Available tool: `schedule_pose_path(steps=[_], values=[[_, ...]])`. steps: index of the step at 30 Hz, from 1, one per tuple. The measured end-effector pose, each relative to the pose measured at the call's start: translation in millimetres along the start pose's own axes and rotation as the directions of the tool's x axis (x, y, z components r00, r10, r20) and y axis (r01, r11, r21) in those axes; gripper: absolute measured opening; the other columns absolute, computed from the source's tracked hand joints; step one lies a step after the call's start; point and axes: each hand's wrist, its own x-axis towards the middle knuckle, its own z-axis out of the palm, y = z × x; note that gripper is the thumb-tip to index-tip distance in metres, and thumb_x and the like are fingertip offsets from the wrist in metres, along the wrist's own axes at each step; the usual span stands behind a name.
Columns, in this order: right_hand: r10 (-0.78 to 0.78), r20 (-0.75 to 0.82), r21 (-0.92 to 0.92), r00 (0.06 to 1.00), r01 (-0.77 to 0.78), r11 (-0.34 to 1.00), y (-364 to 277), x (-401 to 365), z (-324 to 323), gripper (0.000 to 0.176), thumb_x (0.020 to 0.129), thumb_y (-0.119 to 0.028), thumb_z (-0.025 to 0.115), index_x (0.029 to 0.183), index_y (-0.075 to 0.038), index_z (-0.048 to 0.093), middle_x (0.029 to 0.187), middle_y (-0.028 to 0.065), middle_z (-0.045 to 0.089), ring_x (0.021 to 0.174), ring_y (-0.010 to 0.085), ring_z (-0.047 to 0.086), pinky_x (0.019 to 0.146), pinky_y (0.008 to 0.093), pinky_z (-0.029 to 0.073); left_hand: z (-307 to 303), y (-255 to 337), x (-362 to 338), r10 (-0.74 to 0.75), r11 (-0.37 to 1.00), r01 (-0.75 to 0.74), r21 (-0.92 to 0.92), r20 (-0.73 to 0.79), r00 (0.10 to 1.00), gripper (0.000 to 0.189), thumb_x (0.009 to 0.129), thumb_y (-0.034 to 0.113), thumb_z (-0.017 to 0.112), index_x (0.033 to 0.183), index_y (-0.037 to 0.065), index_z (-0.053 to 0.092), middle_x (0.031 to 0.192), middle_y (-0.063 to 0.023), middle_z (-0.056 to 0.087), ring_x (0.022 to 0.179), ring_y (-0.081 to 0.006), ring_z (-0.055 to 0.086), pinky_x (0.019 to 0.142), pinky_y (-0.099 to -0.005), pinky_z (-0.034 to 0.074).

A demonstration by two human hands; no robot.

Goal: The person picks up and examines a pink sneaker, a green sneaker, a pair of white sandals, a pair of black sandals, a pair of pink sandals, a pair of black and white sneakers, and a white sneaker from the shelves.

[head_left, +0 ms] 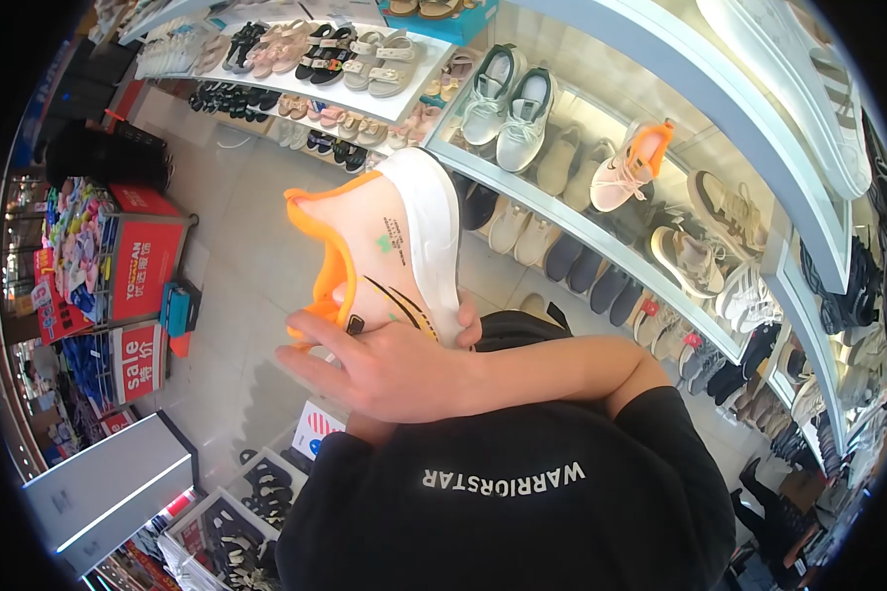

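A pale pink sneaker [379,231] with an orange collar and a thick white sole is held up in front of my chest, tilted on its side. My left hand [470,320] grips it from beneath, with fingertips curled over the sole's edge; the rest of that hand is hidden. Across the body reaches my right arm, and my right hand [384,364] is at the shoe's front opening, fingers around the edge near a small dark tab. A similar pink and orange sneaker [626,172] stands on the shelf to the right.
Curved lit shelves [601,212] with rows of shoes run along the right. Sandals [335,54] fill a white display at the back. On the left are red sale bins [143,266] and a grey box-shaped stand [113,483]. Racks of dark footwear [232,537] stand at lower left.
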Motion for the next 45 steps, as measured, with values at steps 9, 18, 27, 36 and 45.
schedule_pose_path(steps=[9, 18, 27, 36, 45], values=[[0.02, -0.018, 0.008, 1.0, -0.019, 1.0, 6, 0, 1, 0.046, 0.078, -0.013, 0.058, 0.124, -0.009, 0.061, 0.127, 0.012, 0.053, 0.052, 0.0161, 0.06, 0.049, 0.0296, 0.052, 7, 5, -1, -0.042, 0.999, 0.043, 0.007, -0.166, 0.985, 0.075, 0.088, 0.068, 0.047, 0.144, 0.018, 0.041, 0.11, -0.019, 0.048, 0.093, -0.0347, 0.048, 0.079, -0.0508, 0.045], [0.161, -0.149, 0.262, 0.976, -0.118, 0.958, 30, -17, -22, 0.041, 0.081, -0.009, 0.066, 0.121, -0.011, 0.06, 0.122, 0.0076, 0.059, 0.073, 0.0203, 0.068, 0.062, 0.0319, 0.057, 50, -24, 24, 0.573, 0.82, -0.493, 0.292, -0.447, 0.687, 0.073, 0.091, 0.059, 0.048, 0.147, 0.015, 0.035, 0.133, -0.0166, 0.048, 0.122, -0.0322, 0.046, 0.095, -0.0568, 0.047], [0.512, 0.03, 0.268, 0.858, -0.5, 0.823, 87, -74, -60, 0.039, 0.079, -0.009, 0.076, 0.114, -0.007, 0.06, 0.108, 0.0089, 0.063, 0.092, 0.0253, 0.067, 0.073, 0.0357, 0.055, -60, 21, -39, 0.628, 0.67, -0.394, 0.63, -0.196, 0.753, 0.075, 0.079, 0.018, 0.067, 0.144, -0.006, 0.037, 0.14, -0.0235, 0.051, 0.126, -0.034, 0.055, 0.107, -0.0445, 0.045], [0.573, -0.104, 0.325, 0.813, -0.516, 0.792, 90, -72, -81, 0.037, 0.076, -0.014, 0.082, 0.105, -0.002, 0.063, 0.099, 0.008, 0.064, 0.075, 0.0194, 0.068, 0.062, 0.0288, 0.058, -46, 18, -8, 0.438, 0.83, -0.31, 0.464, -0.196, 0.878, 0.072, 0.085, 0.02, 0.064, 0.145, -0.007, 0.035, 0.138, -0.0242, 0.053, 0.122, -0.0336, 0.058, 0.103, -0.0424, 0.048], [0.671, 0.029, 0.381, 0.741, -0.629, 0.678, 88, -72, -90, 0.038, 0.078, -0.015, 0.081, 0.108, -0.001, 0.062, 0.094, 0.0087, 0.065, 0.069, 0.0183, 0.066, 0.061, 0.0285, 0.055, -69, 16, -24, 0.378, 0.877, -0.276, 0.394, -0.21, 0.902, 0.072, 0.084, 0.023, 0.062, 0.144, -0.009, 0.036, 0.137, -0.0269, 0.053, 0.122, -0.0361, 0.058, 0.104, -0.0442, 0.048]])
